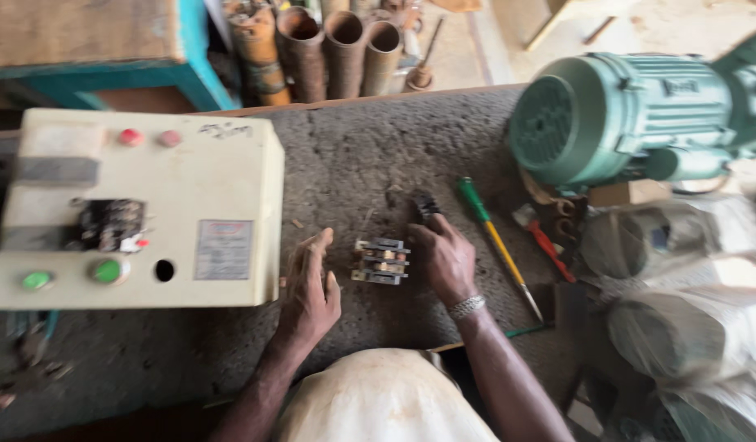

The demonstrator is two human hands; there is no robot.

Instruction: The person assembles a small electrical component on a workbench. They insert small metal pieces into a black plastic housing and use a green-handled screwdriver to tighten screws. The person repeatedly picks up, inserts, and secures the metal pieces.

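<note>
Item: small contactor block (381, 262), right of cream control box (140, 209). Left hand (311, 286) open, fingers spread, beside it; right hand (443, 258) loosely curled, touching it. Risk: loose parts could scatter if nudged toward green-handled screwdriver (496, 241).

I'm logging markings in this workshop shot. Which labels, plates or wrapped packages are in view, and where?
Label plate: front of cream control box, left of left hand; rectangular, pale with red band.
Nameplate: atop green motor, far right; small.
Plastic-wrapped bundles: right edge; translucent whitish.
</note>
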